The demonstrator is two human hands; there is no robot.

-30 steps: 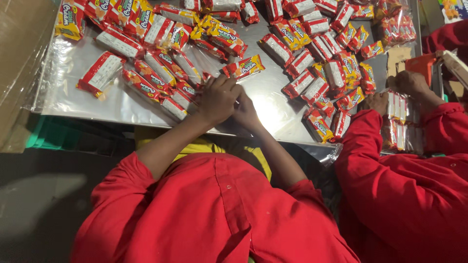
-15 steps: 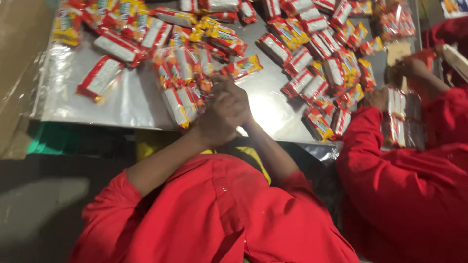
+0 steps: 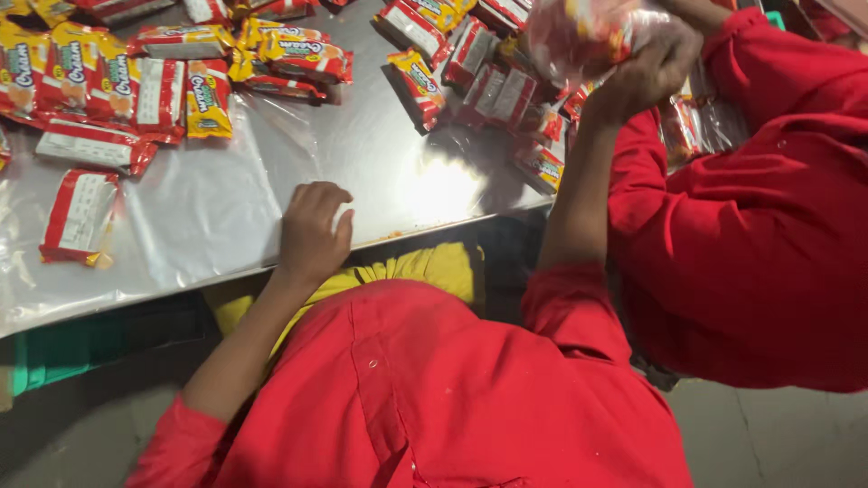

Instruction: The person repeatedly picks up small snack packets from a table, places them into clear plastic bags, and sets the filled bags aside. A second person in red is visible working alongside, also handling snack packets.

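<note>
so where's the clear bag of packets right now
In the head view it's at the top right, raised above the metal table in the right hand; the clear bag hangs over the loose packets.

The table (image 3: 380,172) is bare sheet metal, smooth and brushed, throwing back a bright glare near its front edge. A clear plastic sheet (image 3: 203,212) lies wrinkled and glossy over its left part. The snack packets (image 3: 81,212) are shiny plastic film, red, yellow and white, crimped at the ends. The right hand (image 3: 646,72) grips a bundle (image 3: 579,36) in thin see-through plastic, glinting. The left hand (image 3: 312,235) rests on the smooth metal at the front edge. The red shirt (image 3: 434,398) is matt woven cloth, softly creased.
</note>
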